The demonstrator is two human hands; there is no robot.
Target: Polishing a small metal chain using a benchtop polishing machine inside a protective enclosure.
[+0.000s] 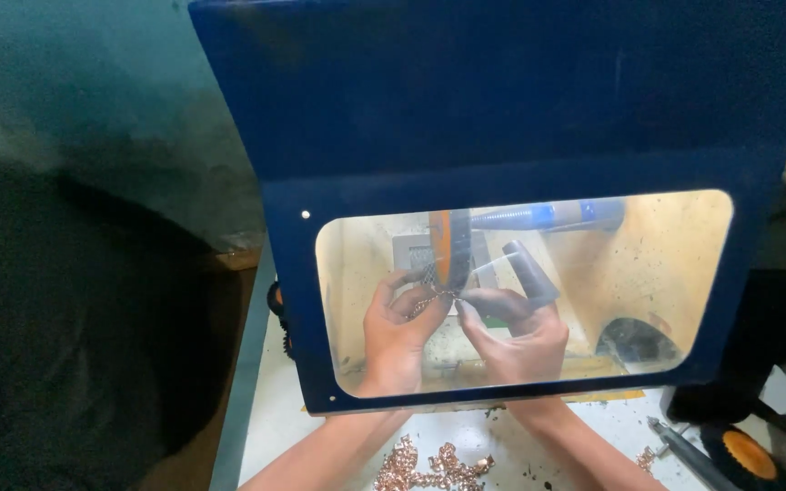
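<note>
1. Copper-coloured chain pieces (434, 468) lie on the bench (320, 427), nearer the camera than both wrists.
2. Left hand (398, 336) and right hand (516, 332) each pinch 1 small chain (436, 297), stretched between them.
3. Orange wheel (443, 244) stands directly beyond the fingertips.

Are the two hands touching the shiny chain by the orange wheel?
Touching. The head view, through the window of the blue box, shows the fingers of the left hand and right hand pinching the chain just below the orange wheel.
</note>
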